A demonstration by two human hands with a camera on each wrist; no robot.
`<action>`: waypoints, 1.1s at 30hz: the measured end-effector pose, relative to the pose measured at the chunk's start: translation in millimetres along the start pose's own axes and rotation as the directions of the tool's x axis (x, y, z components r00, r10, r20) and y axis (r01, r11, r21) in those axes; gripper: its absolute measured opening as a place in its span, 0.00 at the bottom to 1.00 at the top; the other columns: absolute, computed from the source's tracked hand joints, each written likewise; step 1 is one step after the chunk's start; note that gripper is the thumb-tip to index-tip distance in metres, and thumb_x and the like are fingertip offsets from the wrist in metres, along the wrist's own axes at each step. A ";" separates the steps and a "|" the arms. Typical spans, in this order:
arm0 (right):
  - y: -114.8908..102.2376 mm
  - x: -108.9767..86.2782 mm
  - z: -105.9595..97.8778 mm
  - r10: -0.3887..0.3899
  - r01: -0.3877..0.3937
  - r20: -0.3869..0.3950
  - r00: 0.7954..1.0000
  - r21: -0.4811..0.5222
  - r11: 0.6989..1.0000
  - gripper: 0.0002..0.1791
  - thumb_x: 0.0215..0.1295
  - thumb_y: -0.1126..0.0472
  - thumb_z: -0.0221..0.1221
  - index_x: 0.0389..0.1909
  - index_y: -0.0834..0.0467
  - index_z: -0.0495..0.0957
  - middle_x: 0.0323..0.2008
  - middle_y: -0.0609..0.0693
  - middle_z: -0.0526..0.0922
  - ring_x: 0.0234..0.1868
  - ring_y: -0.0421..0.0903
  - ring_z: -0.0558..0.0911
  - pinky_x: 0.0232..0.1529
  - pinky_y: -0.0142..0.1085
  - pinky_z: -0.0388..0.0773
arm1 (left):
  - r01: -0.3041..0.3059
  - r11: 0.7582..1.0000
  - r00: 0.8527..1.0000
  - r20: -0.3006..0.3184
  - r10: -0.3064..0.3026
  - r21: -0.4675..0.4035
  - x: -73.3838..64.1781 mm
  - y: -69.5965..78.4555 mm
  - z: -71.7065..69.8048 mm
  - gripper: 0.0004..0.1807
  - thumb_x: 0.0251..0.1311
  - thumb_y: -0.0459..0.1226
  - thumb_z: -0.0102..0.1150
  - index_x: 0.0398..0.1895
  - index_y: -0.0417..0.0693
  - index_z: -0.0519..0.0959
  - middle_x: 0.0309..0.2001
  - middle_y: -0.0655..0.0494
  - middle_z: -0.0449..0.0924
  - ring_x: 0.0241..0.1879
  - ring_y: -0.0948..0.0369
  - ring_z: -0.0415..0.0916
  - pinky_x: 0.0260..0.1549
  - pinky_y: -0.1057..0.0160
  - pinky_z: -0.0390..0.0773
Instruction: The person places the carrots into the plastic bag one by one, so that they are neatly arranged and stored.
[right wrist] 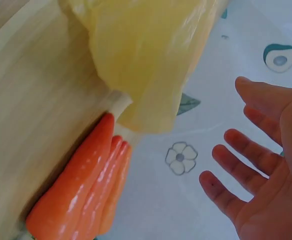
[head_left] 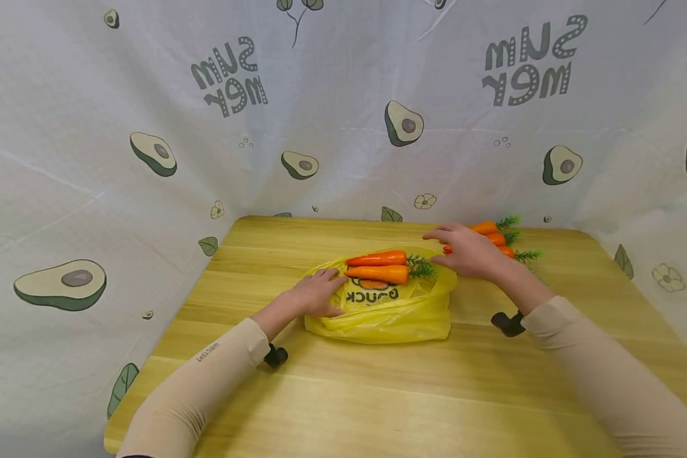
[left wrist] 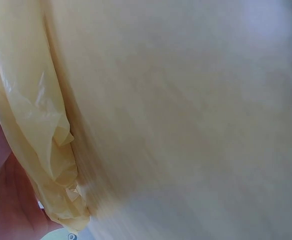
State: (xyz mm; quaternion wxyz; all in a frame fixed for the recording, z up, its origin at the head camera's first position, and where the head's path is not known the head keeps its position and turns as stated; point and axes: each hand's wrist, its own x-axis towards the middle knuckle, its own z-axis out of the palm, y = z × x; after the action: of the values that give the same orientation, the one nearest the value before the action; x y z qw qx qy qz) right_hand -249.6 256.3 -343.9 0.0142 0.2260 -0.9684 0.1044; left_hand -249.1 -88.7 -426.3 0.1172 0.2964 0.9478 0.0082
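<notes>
Spread wide with the right hand (head_left: 469,251), holding just off the right side of the yellow plastic bag (head_left: 378,326), in front of the upper carrots (right wrist: 68,195) near the table's (head_left: 372,394) far right corner. Over to the left, touching the bag's left edge with the left hand (head_left: 317,294), thumb and fingers parted. Now spotting two orange carrots (head_left: 380,273) side by side on the bag's printed plastic, with tips leftward and leafy tops rightward. Behind the table's far edge, hanging in creases: avocado-printed cloth (head_left: 343,159).
</notes>
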 end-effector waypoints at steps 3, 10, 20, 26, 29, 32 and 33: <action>10.6 -3.7 -1.8 0.011 -0.011 -0.010 1.000 0.005 1.000 0.28 0.67 0.55 0.65 0.67 0.55 0.75 0.68 0.65 0.70 0.63 0.64 0.75 0.57 0.61 0.76 | 0.003 1.000 1.000 0.000 -0.003 0.000 0.1 0.1 -0.3 0.45 0.63 0.59 0.62 0.79 0.57 0.58 0.79 0.47 0.53 0.77 0.46 0.52 0.70 0.41 0.63; 28.8 -13.9 -5.7 0.039 -0.039 -0.018 0.999 0.011 0.999 0.26 0.67 0.57 0.65 0.64 0.58 0.77 0.67 0.66 0.72 0.67 0.69 0.68 0.63 0.67 0.67 | 0.005 1.000 1.000 0.008 -0.005 -0.008 0.0 0.8 -2.0 0.44 0.64 0.59 0.62 0.79 0.57 0.58 0.79 0.47 0.52 0.78 0.45 0.51 0.71 0.40 0.62; 56.5 -30.0 -2.6 0.041 -0.040 -0.019 0.999 0.061 0.997 0.28 0.66 0.56 0.66 0.66 0.53 0.76 0.64 0.65 0.75 0.64 0.67 0.71 0.59 0.67 0.69 | 0.012 1.000 1.000 0.009 -0.011 -0.014 0.1 0.2 -2.4 0.44 0.63 0.59 0.62 0.79 0.57 0.58 0.79 0.47 0.52 0.78 0.45 0.51 0.71 0.40 0.61; 73.9 -35.4 2.8 0.092 -0.094 0.045 0.995 0.034 0.995 0.35 0.65 0.52 0.66 0.66 0.68 0.71 0.64 0.72 0.73 0.64 0.73 0.69 0.62 0.68 0.65 | 0.015 1.000 1.000 0.010 -0.015 -0.015 -0.3 0.0 -2.0 0.45 0.63 0.59 0.63 0.79 0.57 0.58 0.79 0.47 0.52 0.78 0.45 0.51 0.71 0.40 0.62; 81.2 -37.4 5.8 0.104 -0.106 0.053 0.993 0.029 0.994 0.36 0.64 0.51 0.67 0.66 0.70 0.71 0.63 0.73 0.73 0.64 0.74 0.69 0.62 0.68 0.65 | 0.014 1.000 1.000 0.010 -0.014 -0.010 -0.6 0.3 -2.1 0.45 0.63 0.59 0.63 0.79 0.57 0.58 0.79 0.47 0.52 0.78 0.45 0.51 0.70 0.40 0.62; 87.9 -39.8 7.9 0.097 -0.099 0.050 0.994 0.034 0.994 0.37 0.62 0.51 0.69 0.65 0.69 0.72 0.61 0.73 0.75 0.61 0.73 0.72 0.59 0.68 0.68 | 0.014 1.000 1.000 0.012 -0.014 -0.005 -1.1 0.5 -2.2 0.45 0.63 0.59 0.62 0.79 0.57 0.58 0.79 0.47 0.52 0.78 0.45 0.51 0.70 0.40 0.62; 89.8 -40.4 8.8 0.093 -0.095 0.051 0.994 0.032 0.995 0.37 0.61 0.52 0.70 0.65 0.69 0.72 0.61 0.73 0.75 0.60 0.73 0.73 0.59 0.68 0.68 | 0.014 1.000 1.000 0.011 -0.014 -0.006 -1.3 0.6 -2.1 0.45 0.63 0.59 0.62 0.79 0.57 0.58 0.79 0.47 0.52 0.78 0.45 0.51 0.70 0.40 0.62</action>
State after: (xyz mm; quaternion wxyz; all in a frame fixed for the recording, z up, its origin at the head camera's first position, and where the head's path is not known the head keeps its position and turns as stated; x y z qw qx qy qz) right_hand -252.7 350.6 -373.1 -0.0187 0.1827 -0.9761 0.1162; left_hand -248.2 -88.8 -423.9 0.1235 0.2893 0.9492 0.0087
